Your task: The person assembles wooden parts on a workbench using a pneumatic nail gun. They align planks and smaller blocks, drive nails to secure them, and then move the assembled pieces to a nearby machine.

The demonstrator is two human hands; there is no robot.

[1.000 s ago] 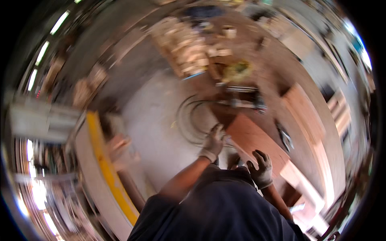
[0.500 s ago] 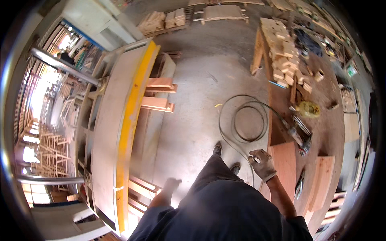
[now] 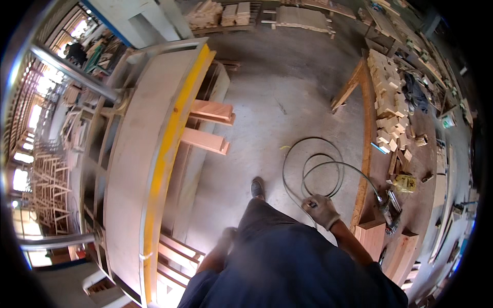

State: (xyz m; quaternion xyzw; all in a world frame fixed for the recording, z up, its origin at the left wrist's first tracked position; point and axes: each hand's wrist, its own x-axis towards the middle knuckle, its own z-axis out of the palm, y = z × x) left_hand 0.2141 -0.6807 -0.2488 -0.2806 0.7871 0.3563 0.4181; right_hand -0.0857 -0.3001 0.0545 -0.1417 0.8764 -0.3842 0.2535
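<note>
My right hand [image 3: 321,211], in a light work glove, is held out over the floor with its fingers curled closed. A small dark spot shows at the fingers, but what they hold, if anything, I cannot make out. Beside and below it a thin dark hose [image 3: 315,137] lies in loops on the floor and runs up onto the workbench at the right. Whether the hand touches the hose cannot be told. My left hand [image 3: 226,239] hangs low beside my thigh, blurred, its fingers not readable. It is nearest to the wooden pieces under the yellow-edged machine.
At the left stands a large machine bed [image 3: 138,138] with a yellow edge [image 3: 172,131]; reddish boards [image 3: 205,139] stick out from it. The workbench [image 3: 426,169] at the right bears stacked wood blocks [image 3: 387,102], a yellow container [image 3: 404,183] and thick boards [image 3: 401,256]. Wood stacks [image 3: 303,19] lie at the back.
My view has shifted as I step, with one foot now forward. My right hand has moved left and in front of the hose; my left hand has come closer to my thigh.
</note>
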